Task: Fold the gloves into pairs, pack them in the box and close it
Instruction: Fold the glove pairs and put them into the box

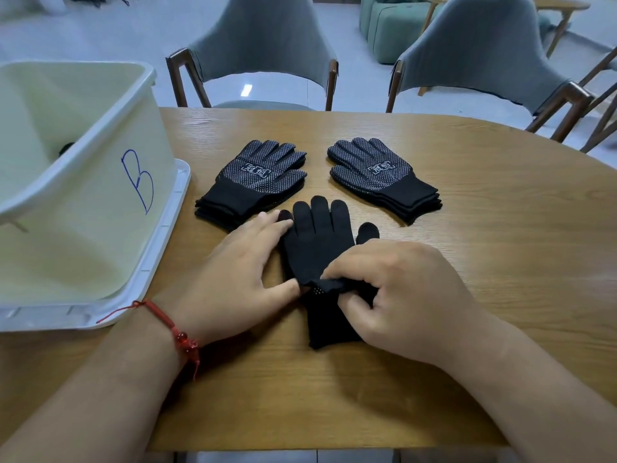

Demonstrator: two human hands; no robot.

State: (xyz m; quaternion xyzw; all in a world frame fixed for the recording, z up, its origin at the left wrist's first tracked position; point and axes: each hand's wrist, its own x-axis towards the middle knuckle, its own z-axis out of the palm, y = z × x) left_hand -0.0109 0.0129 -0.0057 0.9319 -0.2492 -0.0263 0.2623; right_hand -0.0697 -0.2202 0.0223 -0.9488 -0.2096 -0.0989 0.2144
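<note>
Black gloves (319,238) lie stacked back-up in front of me on the wooden table (484,262), fingers pointing away. My right hand (400,295) pinches the upper glove's cuff edge, folded over so white grip dots show. My left hand (240,269) lies flat on the gloves' left side, thumb at the fold. Two stacks of dotted black gloves lie behind: the left stack (255,182) and the right stack (384,177). The open white box (86,202), marked with a blue B, stands at the left on its lid (160,259).
Two grey chairs with wooden frames, one (263,51) behind the table's middle and another (484,58) at the right. A small dark object (66,148) shows inside the box. The table's front edge runs close to my forearms.
</note>
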